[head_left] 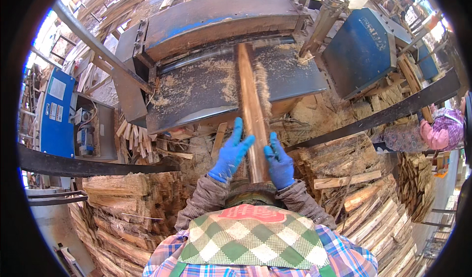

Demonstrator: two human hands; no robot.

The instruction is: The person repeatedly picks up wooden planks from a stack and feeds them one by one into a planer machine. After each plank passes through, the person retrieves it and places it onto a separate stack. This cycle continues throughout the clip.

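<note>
A long, narrow wooden board runs lengthwise from the roller slot of a woodworking machine back toward my waist. It lies across the machine's dark metal feed table, which is strewn with wood shavings. My left hand, in a blue glove, is at the board's left edge with its fingers stretched and apart. On the right edge, my right hand, also blue-gloved, has its fingers extended and spread beside the wood. Neither hand is wrapped round the board. Its far end is hidden in the slot.
Stacked rough boards stand at my left and right. A dark rail crosses on the right. Blue machine housing and a blue electrical box flank the machine. Another person in a pink sleeve is at far right.
</note>
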